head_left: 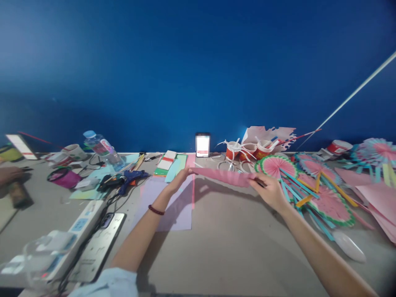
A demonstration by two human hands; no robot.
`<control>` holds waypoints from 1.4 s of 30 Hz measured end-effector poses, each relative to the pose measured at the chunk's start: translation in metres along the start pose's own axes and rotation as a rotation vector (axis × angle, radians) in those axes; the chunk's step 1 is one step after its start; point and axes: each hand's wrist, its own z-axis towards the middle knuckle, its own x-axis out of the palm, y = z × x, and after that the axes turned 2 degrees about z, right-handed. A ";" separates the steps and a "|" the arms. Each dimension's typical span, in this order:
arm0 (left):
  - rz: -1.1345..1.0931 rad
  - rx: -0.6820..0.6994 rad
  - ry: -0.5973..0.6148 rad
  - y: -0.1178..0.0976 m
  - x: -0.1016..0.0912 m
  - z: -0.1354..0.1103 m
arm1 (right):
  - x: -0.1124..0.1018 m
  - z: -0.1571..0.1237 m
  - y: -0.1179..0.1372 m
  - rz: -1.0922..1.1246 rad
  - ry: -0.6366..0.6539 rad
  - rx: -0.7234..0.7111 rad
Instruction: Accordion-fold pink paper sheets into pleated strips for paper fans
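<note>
Both my hands hold a long pink pleated strip of paper [223, 176] stretched level above the grey table [235, 243]. My left hand [179, 180] pinches its left end, fingers pressed together; a dark bead bracelet sits on that wrist. My right hand [269, 190] grips the right end and also seems to hold a thin dark pen-like thing. Under the strip lies a pale lilac sheet [173, 206] with a pink strip on its edge.
Pink-and-green paper fans on sticks [321, 194] pile up at the right. Red cups [247, 150], a phone [202, 145], coloured paper [171, 165], a blue glue gun [133, 178], a water bottle [103, 149], a power strip [74, 235] and another person's hand [9, 173] at far left.
</note>
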 end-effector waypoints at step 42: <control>0.868 0.232 -0.072 0.012 0.080 -0.095 | 0.045 -0.077 -0.032 -0.485 0.365 -0.607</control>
